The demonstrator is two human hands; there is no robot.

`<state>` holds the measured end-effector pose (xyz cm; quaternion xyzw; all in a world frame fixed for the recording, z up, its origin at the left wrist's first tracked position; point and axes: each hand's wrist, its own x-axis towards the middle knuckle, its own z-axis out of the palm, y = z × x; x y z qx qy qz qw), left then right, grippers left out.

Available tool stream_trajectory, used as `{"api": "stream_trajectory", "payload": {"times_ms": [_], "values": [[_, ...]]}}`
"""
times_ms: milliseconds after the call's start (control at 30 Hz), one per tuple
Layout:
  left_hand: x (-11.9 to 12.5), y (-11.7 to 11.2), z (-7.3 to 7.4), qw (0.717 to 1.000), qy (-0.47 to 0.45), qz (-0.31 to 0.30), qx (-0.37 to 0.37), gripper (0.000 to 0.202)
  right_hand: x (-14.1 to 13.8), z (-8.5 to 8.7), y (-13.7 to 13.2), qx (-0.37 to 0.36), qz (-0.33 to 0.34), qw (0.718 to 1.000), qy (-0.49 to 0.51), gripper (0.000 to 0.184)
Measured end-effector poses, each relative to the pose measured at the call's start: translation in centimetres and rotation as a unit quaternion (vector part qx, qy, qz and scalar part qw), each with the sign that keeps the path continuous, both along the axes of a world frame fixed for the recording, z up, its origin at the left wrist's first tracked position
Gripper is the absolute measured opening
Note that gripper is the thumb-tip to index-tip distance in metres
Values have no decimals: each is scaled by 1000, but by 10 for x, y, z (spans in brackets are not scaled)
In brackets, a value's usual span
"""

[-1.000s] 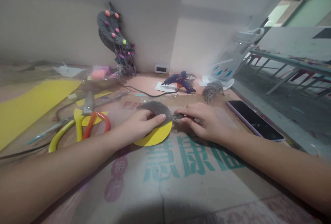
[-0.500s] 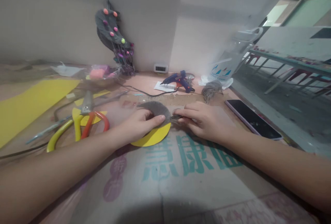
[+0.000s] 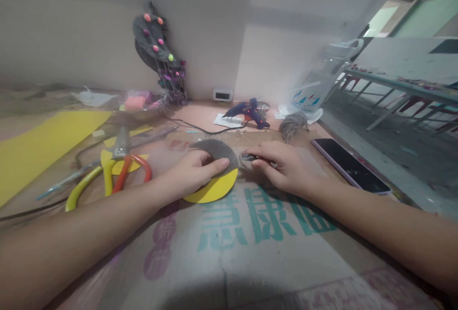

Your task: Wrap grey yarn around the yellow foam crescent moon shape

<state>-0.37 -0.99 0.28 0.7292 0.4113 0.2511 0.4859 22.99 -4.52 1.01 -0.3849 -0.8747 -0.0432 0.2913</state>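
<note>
Yellow disc (image 3: 214, 190) lies under left hand (image 3: 191, 172), beside right hand (image 3: 282, 164).

Pale corner walls (image 3: 200, 38), grey floor (image 3: 400, 152), long table (image 3: 404, 83) beyond.

The round card disc (image 3: 214, 190) is bright yellow, and the fuzzy stranded layer (image 3: 218, 150) on its far half is plain grey. The small pinched piece (image 3: 246, 158) at its 3 o'clock is dark grey too. The flat cardboard sheet (image 3: 265, 233) is tan with teal characters and a purple blotch. The big scissors (image 3: 107, 176) at 9 o'clock have yellow and orange handles. At 12 o'clock the plastic glue gun (image 3: 248, 112) is blue with an orange trigger.
</note>
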Motion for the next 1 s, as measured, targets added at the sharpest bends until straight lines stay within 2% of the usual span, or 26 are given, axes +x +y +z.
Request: {"api": "stream_trajectory", "payload": {"times_ms": [200, 400, 800, 1000], "values": [[0, -1, 0, 998, 42, 19, 49, 40, -6, 10, -7, 20, 1, 995, -94, 26], [0, -2, 3, 994, 74, 24, 79, 40, -10, 13, -10, 57, -2, 989, -138, 27], [0, -1, 1, 994, 66, 10, 84, 38, -11, 13, -10, 55, -19, 986, -159, 25], [-1, -2, 2, 994, 73, 16, 80, 40, -9, 7, -7, 21, -7, 994, -110, 25]]}}
